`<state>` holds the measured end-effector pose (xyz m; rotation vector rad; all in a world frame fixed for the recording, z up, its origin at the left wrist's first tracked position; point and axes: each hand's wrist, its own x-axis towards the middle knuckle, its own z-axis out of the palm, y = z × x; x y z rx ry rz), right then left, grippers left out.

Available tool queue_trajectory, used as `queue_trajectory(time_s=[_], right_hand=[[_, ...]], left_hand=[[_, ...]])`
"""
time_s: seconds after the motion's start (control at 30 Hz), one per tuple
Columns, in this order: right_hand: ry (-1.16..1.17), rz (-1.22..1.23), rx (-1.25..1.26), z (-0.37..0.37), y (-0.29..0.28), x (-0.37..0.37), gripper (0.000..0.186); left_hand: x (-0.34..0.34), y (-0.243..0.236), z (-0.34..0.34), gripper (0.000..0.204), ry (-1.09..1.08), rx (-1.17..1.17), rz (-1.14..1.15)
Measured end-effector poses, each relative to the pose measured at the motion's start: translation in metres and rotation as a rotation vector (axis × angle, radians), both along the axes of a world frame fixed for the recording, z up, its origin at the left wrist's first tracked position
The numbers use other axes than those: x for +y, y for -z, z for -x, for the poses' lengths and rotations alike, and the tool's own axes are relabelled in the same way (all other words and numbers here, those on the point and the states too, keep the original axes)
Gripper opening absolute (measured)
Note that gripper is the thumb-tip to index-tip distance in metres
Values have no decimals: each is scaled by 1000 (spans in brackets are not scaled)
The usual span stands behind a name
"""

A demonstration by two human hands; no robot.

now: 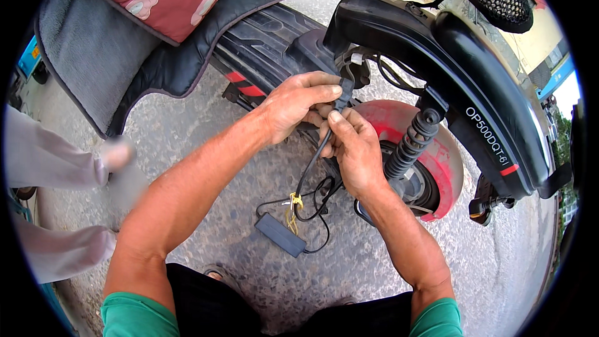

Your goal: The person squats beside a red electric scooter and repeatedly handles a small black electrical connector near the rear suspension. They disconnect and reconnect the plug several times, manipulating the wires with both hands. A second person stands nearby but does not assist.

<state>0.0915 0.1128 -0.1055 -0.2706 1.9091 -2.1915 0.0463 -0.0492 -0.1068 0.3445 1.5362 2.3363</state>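
Observation:
In front of the electric scooter's rear part, both of my hands meet at a black plug (341, 98) on a black cable (307, 171). My left hand (298, 107) comes from the left and pinches the plug between thumb and fingers. From below right, my right hand (355, 146) is closed on the cable just under the plug, with the thumb pressed on it. The cable runs down to a yellow tie (296, 203) and loose coils. A dark rectangular power adapter (279, 235) lies on the ground at the cable's end. Fingers partly hide the plug's far end.
Behind my hands stands the black scooter body (430, 43), with a coil spring (412, 143) and a red-dusted wheel (452, 168). Its ribbed footboard (268, 37) and a grey-lined padded cover (100, 43) lie at upper left. Another person's light trouser legs (53, 156) stand at left.

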Motion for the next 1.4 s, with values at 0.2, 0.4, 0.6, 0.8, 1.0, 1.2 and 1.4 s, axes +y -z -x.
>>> queue_trajectory(time_s=[0.2,0.4,0.6,0.8,1.0,1.2,1.4], right_hand=[[-91,24,-40,4,-10,9,28],[34,127,-43,8,-24,15,42],[69,208,-17,7,-40,20,48],[103,118,40,5,-43,21,35],[173,151,192,7,-45,20,25],[231,190,231,7,-48,16,31],[251,237,240,4,-48,12,36]], left_hand=[[-8,-4,3,45,29,92,-46],[-16,-9,5,31,-27,78,-116],[-28,-12,9,28,-114,49,-210],[-34,-12,13,30,-143,44,-240],[-26,-6,7,31,39,-32,-310],[-14,-6,1,26,132,-101,-385],[-4,-11,-6,24,180,-141,-440]])
